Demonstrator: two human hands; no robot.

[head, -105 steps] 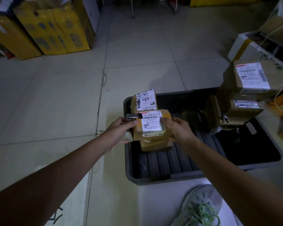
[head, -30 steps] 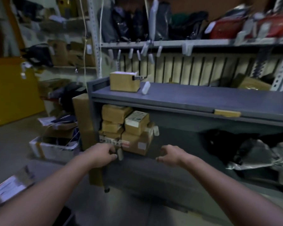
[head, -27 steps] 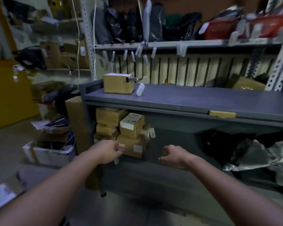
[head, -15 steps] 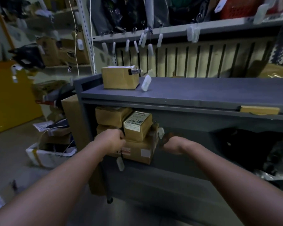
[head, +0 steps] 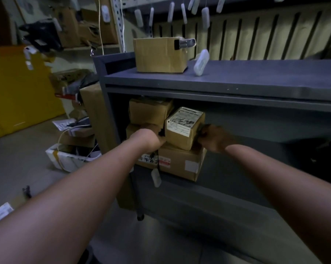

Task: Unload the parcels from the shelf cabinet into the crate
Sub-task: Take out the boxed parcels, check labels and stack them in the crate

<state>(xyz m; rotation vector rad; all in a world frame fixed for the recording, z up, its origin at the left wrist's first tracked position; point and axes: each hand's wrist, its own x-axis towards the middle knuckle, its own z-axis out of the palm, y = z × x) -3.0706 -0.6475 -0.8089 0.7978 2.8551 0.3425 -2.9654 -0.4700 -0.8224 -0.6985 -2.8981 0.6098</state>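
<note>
A grey shelf cabinet (head: 237,82) holds several brown parcels in the left end of its open shelf. A small labelled parcel (head: 183,126) sits tilted on top of a wider flat parcel (head: 180,164). My left hand (head: 149,138) grips the small parcel's left side and my right hand (head: 212,139) grips its right side. Behind my left hand lie two more parcels, the upper one (head: 149,111) plainly visible. One more parcel (head: 159,54) with a metal clip stands on the cabinet's top. The crate is out of view.
White tags hang on strings above the cabinet top, and one tag (head: 156,177) dangles below my left hand. A tall cardboard box (head: 96,115) leans against the cabinet's left side. More boxes and a white tray (head: 69,159) lie on the floor at left.
I have turned from the crate on the floor to the cabinet. Over the last second both hands have reached into the shelf and closed on the sides of the small labelled parcel.
</note>
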